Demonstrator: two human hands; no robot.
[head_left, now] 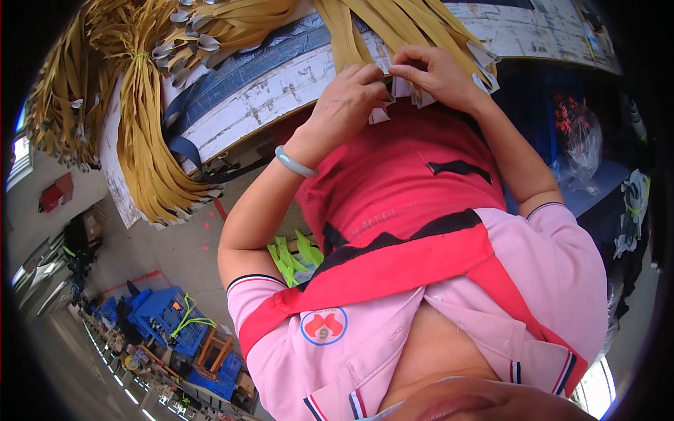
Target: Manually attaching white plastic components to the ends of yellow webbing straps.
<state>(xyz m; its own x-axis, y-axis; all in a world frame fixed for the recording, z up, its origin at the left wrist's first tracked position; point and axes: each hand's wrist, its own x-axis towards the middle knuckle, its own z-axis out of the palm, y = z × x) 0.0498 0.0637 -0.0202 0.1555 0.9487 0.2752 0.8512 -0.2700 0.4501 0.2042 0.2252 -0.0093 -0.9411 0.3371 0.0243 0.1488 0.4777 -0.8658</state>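
Note:
At the table's near edge my left hand [349, 100] is closed, fingers bent around the white-tipped end of a tan strap. Just to its right, my right hand [437, 76] makes a pinch with thumb and forefinger; what lies between them is too small to make out. White tabs [402, 88] hang below and between both hands, over the red apron. A bundle of tan straps [414, 28] stretches away across the table beyond my hands, and several white strap ends [484, 69] stick out beside my right wrist.
The worn white table [281, 88] carries a dark blue cloth strip [210, 98]. More tan straps [144, 140] hang over its left end. A blue shelf [597, 186] with a clear plastic bag [584, 151] stands at right. Blue crates [168, 316] sit on the floor at left.

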